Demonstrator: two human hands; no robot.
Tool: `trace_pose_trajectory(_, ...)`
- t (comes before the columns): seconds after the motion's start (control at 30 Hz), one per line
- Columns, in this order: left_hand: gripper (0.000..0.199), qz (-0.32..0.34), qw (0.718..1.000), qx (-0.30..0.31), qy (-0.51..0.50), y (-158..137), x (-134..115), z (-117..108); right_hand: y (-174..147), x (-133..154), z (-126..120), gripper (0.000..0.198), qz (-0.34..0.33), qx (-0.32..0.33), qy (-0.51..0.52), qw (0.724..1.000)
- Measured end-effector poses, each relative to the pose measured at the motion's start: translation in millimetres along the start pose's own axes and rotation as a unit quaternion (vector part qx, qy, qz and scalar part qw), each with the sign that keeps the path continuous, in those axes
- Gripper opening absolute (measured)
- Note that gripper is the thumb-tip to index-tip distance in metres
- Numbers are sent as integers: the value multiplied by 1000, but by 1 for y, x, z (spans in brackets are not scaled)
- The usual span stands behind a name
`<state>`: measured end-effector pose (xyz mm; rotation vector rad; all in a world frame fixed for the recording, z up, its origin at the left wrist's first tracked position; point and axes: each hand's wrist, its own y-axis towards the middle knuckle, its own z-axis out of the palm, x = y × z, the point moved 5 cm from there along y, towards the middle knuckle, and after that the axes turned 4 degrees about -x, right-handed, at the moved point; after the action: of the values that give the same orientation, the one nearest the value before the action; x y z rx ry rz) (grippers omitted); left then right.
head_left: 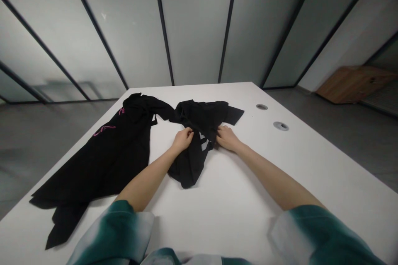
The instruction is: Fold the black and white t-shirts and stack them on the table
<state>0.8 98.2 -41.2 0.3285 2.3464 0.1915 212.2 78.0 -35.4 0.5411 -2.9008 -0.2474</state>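
A crumpled black garment point(199, 122) lies in the middle of the white table point(304, 165). My left hand point(183, 138) pinches its fabric at the left side, fingers closed on the cloth. My right hand point(226, 137) grips the same garment at its right side. A second, larger black garment with pink markings point(105, 157) is spread out to the left, reaching the table's left edge, and touches the smaller one at the top.
Two round cable grommets point(261, 107) point(280, 126) sit in the table to the right. Frosted glass panels with dark frames stand behind the table. A wooden cabinet point(351, 85) is on the floor at the far right.
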Motion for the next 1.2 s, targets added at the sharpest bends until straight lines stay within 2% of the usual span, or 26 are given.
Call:
trace_pose_trajectory(0.07,11,-36,988,2,-151,4,7,6,1,7,4,37,-27,0,48,999)
trace_pose_trajectory(0.13,14,-58,955,44,-286,5,8,17,1,15,7,36,-59,-1,114,992)
trace_pose_trajectory(0.2,20,-40,925,98,-366,4,1,26,1,22,9,33,-82,-4,196,977)
trace_pose_trajectory(0.33,32,30,905,154,-396,-3,-15,33,-1,25,12,31,-68,9,353,933)
trace_pose_trajectory(0.47,28,4,905,163,-394,-4,-13,34,0,17,12,31,-31,-20,472,881)
trace_pose_trajectory(0.53,25,-28,907,117,-404,-2,-7,29,2,9,11,30,9,-47,523,851)
trace_pose_trajectory(0.6,24,-61,900,39,-431,2,4,18,3,-6,10,28,69,-93,574,811)
trace_pose_trajectory(0.73,25,-149,863,-110,-470,10,35,-12,-1,-44,1,28,204,-178,668,693)
trace_pose_trajectory(0.8,29,-198,850,-163,-461,13,53,-27,-4,-63,-3,30,279,-179,686,647)
trace_pose_trajectory(0.9,36,-242,841,-232,-425,15,75,-45,-9,-86,-10,32,361,-151,682,618)
trace_pose_trajectory(0.97,39,-248,841,-280,-391,15,83,-55,-11,-101,-18,29,368,-185,672,616)
trace_pose_trajectory(1.03,35,-222,857,-325,-333,12,82,-65,-16,-116,-31,28,342,-298,619,642)
trace_pose_trajectory(1.1,23,-162,892,-338,-253,9,71,-73,-25,-121,-46,30,293,-420,484,710)
trace_pose_trajectory(1.13,16,-122,916,-318,-212,8,62,-73,-28,-118,-51,31,259,-452,399,755)
trace_pose_trajectory(1.17,12,-78,941,-276,-177,6,50,-70,-30,-111,-52,29,221,-452,318,803)
trace_pose_trajectory(1.2,15,-33,964,-217,-149,4,38,-63,-29,-101,-50,26,183,-420,249,853)
